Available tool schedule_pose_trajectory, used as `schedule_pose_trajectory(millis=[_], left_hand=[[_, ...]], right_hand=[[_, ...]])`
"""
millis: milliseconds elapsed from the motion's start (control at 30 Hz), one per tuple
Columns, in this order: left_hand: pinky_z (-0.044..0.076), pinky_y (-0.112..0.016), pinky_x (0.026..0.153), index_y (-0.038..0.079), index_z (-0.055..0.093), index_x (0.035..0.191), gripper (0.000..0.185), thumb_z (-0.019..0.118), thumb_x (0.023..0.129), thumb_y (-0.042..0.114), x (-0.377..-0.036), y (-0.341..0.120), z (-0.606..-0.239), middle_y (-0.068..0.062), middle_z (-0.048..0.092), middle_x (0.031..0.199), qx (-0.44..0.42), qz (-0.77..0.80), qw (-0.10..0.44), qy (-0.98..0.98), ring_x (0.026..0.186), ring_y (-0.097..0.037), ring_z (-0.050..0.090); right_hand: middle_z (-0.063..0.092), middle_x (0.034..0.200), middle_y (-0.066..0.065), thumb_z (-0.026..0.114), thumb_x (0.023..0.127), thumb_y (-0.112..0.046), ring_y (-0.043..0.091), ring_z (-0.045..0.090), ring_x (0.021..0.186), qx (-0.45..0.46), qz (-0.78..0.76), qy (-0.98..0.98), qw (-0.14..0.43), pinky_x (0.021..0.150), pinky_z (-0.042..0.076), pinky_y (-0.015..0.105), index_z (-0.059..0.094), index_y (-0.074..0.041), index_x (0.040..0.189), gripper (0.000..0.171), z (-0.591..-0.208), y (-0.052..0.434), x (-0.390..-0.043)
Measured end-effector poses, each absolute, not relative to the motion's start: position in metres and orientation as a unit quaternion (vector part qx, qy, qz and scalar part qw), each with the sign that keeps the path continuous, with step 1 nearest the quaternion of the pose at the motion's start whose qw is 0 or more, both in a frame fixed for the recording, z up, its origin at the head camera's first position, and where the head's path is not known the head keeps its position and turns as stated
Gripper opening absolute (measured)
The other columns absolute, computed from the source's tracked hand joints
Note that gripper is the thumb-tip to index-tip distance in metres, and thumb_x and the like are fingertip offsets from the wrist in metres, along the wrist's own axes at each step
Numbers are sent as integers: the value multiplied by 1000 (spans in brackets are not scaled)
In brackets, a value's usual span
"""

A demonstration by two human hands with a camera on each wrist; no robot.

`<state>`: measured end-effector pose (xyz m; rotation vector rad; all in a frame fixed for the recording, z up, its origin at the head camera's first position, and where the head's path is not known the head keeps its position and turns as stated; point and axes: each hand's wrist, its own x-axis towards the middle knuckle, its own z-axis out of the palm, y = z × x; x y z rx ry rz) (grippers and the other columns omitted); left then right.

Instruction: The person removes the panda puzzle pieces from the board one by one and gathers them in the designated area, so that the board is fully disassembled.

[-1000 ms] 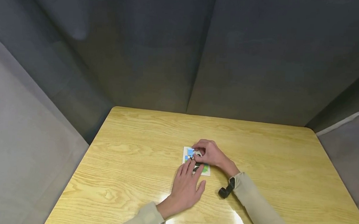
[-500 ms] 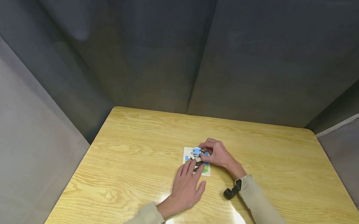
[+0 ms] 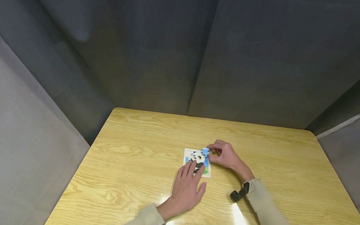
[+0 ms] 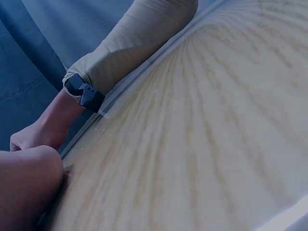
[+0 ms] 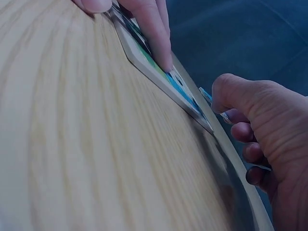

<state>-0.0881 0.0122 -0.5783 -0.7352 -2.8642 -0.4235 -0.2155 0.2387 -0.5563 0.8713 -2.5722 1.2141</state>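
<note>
A panda jigsaw puzzle in a white tray lies on the table in the head view. My left hand rests on its lower part with spread, straight fingers, hiding some of the picture. Thumb and fingers of my right hand pinch a light blue puzzle piece over the tray's upper right corner. Seen from the right wrist, the piece is held on edge, raised beside the end of the tray. The tray's upper left area shows pale.
The wood-grain table extends all round the tray. Dark curtains hang along its far edge, and a grey panel stands at the left. A black wrist device sticks out from the right cuff.
My right hand has lifted the blue puzzle piece from the tray's upper left and carried it rightward to the upper right corner, uncovering the panda's face. The left hand has stayed put.
</note>
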Motion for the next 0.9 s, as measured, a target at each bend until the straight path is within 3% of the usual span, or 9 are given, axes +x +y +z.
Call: schedule_pose_trajectory(millis=[400, 700, 900], left_hand=[[28, -52, 122, 24, 38, 163, 60, 36, 109, 49, -89, 13, -580, -14, 32, 167, -243, -139, 79, -957, 156, -34, 25], [29, -51, 122, 24, 39, 162, 59, 38, 108, 49, -89, 12, -581, -14, 33, 167, -243, -140, 90, -956, 156, -34, 26], [29, -51, 121, 25, 39, 162, 59, 38, 109, 49, -89, 12, -581, -14, 33, 167, -242, -140, 88, -956, 156, -34, 26]], right_hand=[[60, 73, 6, 83, 75, -3, 19, 51, 59, 269, 406, -868, 93, 53, 39, 18, 81, -5, 102, 27, -559, 259, -217], [57, 70, 3, 82, 76, -5, 10, 47, 62, 264, 369, -886, 99, 56, 39, 21, 80, -3, 101, 25, -563, 276, -224], [57, 71, 1, 81, 76, -6, 13, 49, 64, 255, 353, -894, 105, 58, 40, 22, 80, -4, 100, 24, -568, 284, -229]])
